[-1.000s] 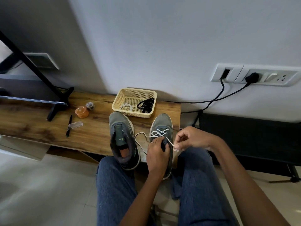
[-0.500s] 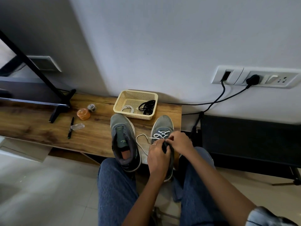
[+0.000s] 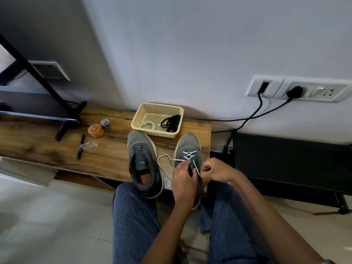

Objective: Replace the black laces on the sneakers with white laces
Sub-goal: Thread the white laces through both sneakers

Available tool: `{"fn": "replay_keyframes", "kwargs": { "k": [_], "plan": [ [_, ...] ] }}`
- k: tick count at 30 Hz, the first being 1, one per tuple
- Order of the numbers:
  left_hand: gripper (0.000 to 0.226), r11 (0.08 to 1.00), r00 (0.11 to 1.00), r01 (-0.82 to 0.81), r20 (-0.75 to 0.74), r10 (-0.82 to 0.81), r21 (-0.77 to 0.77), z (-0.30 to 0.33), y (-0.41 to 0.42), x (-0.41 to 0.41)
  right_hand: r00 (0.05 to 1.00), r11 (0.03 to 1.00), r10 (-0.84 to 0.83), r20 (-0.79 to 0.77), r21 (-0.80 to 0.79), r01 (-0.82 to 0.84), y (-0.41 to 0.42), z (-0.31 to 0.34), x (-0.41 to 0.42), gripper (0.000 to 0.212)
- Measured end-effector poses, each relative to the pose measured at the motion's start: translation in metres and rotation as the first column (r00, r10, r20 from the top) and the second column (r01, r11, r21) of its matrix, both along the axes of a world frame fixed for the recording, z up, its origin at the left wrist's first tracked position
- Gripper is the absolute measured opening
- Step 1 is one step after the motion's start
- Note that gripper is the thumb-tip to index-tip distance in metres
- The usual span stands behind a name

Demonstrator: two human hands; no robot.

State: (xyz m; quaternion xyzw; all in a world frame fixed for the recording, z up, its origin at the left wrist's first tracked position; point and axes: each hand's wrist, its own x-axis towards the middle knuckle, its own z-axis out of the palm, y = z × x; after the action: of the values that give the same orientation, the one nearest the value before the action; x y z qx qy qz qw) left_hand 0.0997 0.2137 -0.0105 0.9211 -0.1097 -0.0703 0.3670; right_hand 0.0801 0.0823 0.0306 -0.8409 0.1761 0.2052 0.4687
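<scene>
Low in the frame's centre, the right hand [image 3: 215, 171] had returned from its outward pull to pinch the white cord lace [image 3: 188, 156] beside the grey mesh sneaker [image 3: 187, 149] on the wooden counter [image 3: 114, 155]; the left hand [image 3: 183, 182] gripped the tongue. Another crossing looked finished.

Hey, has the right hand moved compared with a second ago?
Yes. The right hand has drawn in toward the right sneaker, now pinching the white lace close beside the tongue.
</scene>
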Motion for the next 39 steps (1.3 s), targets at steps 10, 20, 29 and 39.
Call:
{"fn": "replay_keyframes", "kwargs": {
  "k": [10,20,29,39],
  "plan": [
    [0.036,1.0,1.0,-0.009,0.003,0.009,-0.013,0.002,0.001,-0.002,0.995,0.995,0.093,-0.043,0.044,-0.091,-0.01,0.001,-0.002,0.011],
    [0.04,0.997,0.995,0.019,-0.098,-0.027,-0.077,-0.003,0.014,0.007,0.936,0.938,-0.179,0.302,-0.236,0.255,0.005,-0.023,0.03,0.013],
    [0.021,0.998,0.989,0.066,-0.13,-0.065,0.005,0.005,0.011,0.013,0.953,0.821,0.004,0.303,-0.545,0.17,0.025,-0.033,0.067,0.023],
    [0.044,0.99,0.979,0.118,-0.174,-0.103,0.081,0.008,0.006,0.014,0.978,0.801,0.11,0.177,-0.599,0.018,0.024,-0.034,0.069,0.019]
  ]
}}
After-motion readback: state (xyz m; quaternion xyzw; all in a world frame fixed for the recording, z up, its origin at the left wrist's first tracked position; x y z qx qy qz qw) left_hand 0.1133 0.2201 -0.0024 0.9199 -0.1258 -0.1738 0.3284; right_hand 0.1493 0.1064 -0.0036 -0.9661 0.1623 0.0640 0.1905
